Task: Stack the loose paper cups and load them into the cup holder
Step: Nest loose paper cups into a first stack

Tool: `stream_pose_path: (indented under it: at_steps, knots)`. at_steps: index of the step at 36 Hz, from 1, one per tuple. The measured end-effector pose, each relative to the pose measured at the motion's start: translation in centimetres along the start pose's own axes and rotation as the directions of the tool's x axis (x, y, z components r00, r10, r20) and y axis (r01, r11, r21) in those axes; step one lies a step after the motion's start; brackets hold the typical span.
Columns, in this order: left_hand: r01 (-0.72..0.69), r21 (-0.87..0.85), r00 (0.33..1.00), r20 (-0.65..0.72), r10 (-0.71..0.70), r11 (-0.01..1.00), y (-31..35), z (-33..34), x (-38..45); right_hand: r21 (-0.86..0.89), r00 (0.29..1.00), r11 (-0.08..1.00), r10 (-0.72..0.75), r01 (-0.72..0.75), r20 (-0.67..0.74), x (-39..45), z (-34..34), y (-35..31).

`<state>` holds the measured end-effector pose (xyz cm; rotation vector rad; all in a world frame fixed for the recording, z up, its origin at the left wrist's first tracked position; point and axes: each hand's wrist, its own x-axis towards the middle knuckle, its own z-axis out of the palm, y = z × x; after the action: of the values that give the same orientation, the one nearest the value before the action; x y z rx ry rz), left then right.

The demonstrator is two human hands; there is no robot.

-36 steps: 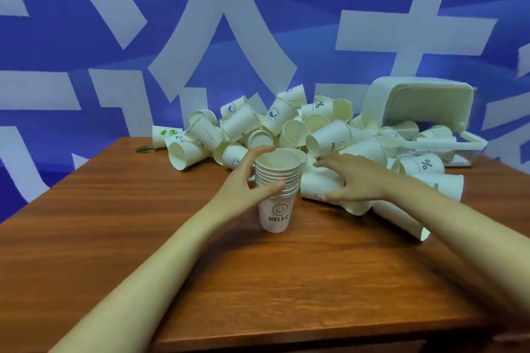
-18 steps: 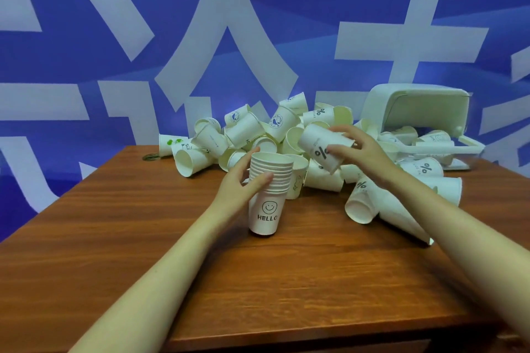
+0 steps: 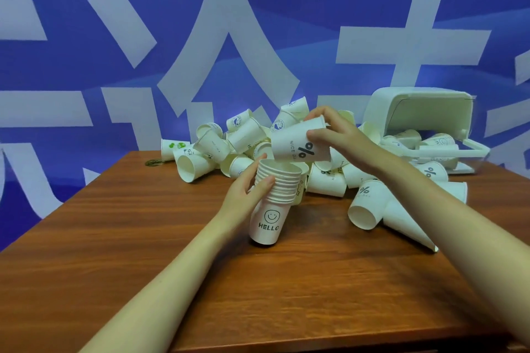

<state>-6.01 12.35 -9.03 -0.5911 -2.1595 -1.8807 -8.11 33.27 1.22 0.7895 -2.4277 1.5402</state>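
A stack of several nested white paper cups (image 3: 272, 209), its bottom cup printed with a smiley and "HELLO", stands on the wooden table (image 3: 114, 238). My left hand (image 3: 246, 189) grips the stack near its rims. My right hand (image 3: 338, 135) holds a single cup with a "%" mark (image 3: 295, 146), tilted just above and behind the stack's open mouth. A heap of loose paper cups (image 3: 243, 137) lies behind. The white cup holder (image 3: 424, 112) lies on its side at the back right, with cups spilling from it.
Two cups (image 3: 370, 203) lie on their sides right of the stack, under my right forearm. A blue wall with large white characters rises right behind the table. A small dark ring (image 3: 153, 163) lies near the table's far left corner.
My right hand picked a "%" cup out of the heap and carried it left, over the stack. My left hand kept hold of the stack.
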Motion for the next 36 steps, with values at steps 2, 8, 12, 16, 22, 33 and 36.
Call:
stream_pose_path:
  at_steps: [2,8,12,16,22,33,36]
  knots:
    - [-0.01,-0.018,1.0,-0.001,0.01,1.0,0.3,0.2,-0.3,-0.022,1.0,1.0,0.012,-0.011,0.02,-0.1,0.4,0.3]
    - [-0.029,-0.058,0.999,0.019,0.03,0.998,0.8,0.7,-0.7,-0.117,0.998,0.993,0.024,-0.018,0.053,0.0,1.9,0.3]
    - [-0.018,-0.085,1.0,0.014,0.019,0.996,0.9,1.1,-0.8,-0.18,0.994,0.983,0.053,-0.036,0.092,0.3,2.2,-0.1]
    - [0.008,-0.178,1.0,0.003,-0.008,0.984,0.8,1.3,-0.5,-0.244,0.998,0.969,-0.038,0.049,0.05,0.3,2.7,-0.1]
    - [0.078,-0.337,0.995,-0.034,-0.095,0.938,0.1,1.2,0.0,-0.124,0.986,0.984,-0.141,0.129,-0.088,-0.3,3.1,1.3]
    - [0.043,-0.395,0.988,-0.119,-0.098,0.918,-1.2,2.3,-0.1,-0.068,0.984,0.989,-0.141,0.134,-0.109,-2.6,6.4,4.9]
    - [0.041,-0.465,0.989,-0.106,-0.102,0.885,-1.4,2.4,-0.2,0.095,0.982,0.994,-0.03,0.048,-0.186,-3.2,6.8,5.5]
